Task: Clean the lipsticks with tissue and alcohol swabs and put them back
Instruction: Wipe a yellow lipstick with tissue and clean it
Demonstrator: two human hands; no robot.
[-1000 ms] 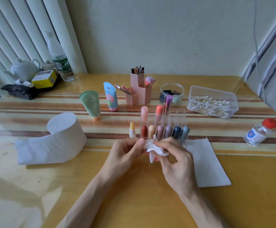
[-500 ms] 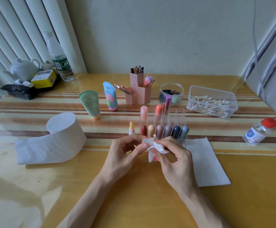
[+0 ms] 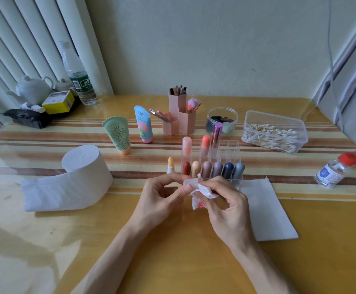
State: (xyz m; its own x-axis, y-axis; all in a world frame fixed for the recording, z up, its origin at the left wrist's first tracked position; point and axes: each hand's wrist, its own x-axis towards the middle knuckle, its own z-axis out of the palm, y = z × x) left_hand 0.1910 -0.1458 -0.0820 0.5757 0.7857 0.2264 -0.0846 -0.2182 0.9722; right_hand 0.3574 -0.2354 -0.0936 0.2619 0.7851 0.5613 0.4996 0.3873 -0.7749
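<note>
Both hands meet over the table's near middle. My left hand (image 3: 162,196) pinches a small lipstick whose body is hidden by the fingers. My right hand (image 3: 226,204) pinches a crumpled white tissue (image 3: 200,193) wrapped around the lipstick's tip; a pink stain shows on the tissue's lower edge. Just behind stands a clear acrylic organizer (image 3: 235,148) holding several capped lipsticks in red, beige, mauve, blue and grey. A yellow-tipped lipstick (image 3: 170,165) stands alone to the organizer's left.
A tissue roll (image 3: 81,172) lies at left, a flat tissue sheet (image 3: 266,209) at right. An alcohol bottle (image 3: 334,169) with a red cap, a cotton swab box (image 3: 274,130), two cream tubes (image 3: 117,135), a pink brush holder (image 3: 178,119) and a jar (image 3: 221,119) stand farther back.
The two hands stay together while the right fingers shift the tissue slightly around the lipstick tip. Nothing else on the table has moved.
</note>
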